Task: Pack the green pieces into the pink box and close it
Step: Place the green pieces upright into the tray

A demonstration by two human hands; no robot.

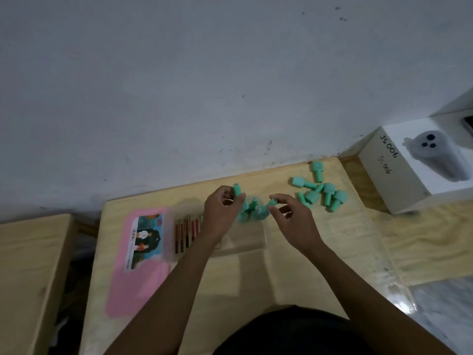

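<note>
Several green peg-shaped pieces lie scattered at the far right of the wooden table. My left hand pinches one green piece between its fingertips. My right hand pinches another green piece. Between the hands a small cluster of green pieces sits blurred, seemingly in the translucent box tray. The pink lid, with a picture label, lies flat to the left.
Red and brown sticks lie in the tray's left part. A white carton marked JS006 stands at the right, against the grey wall. A second wooden surface lies to the left across a gap.
</note>
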